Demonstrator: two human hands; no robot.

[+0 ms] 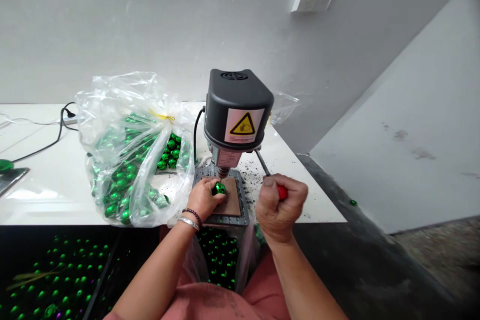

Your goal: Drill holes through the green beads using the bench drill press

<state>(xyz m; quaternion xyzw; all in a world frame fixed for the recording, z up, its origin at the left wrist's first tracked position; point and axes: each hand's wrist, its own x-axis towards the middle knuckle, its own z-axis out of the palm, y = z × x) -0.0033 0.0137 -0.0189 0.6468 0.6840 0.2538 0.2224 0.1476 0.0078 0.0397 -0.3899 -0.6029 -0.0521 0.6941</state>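
A shiny green ball (220,189) is pinched in the fingers of my left hand (204,200), on the base of a small bench drill press (240,100). Directly above the ball sits the drill's chuck (222,172), with the bit at the ball's top; whether it has entered cannot be made out. Beneath the ball lies a tan board (230,202) on the grey slotted base plate (243,217). My right hand (279,205) is closed around the red knob (282,192) of the press's feed lever (261,162), to the right of the base.
A clear plastic bag (112,90) full of green balls stands left of the press. Dark shavings litter the white table (300,200). An open bag of green balls (217,260) hangs below the table edge. More balls (56,275) lie at lower left. A black cable (48,145) crosses the table's left side.
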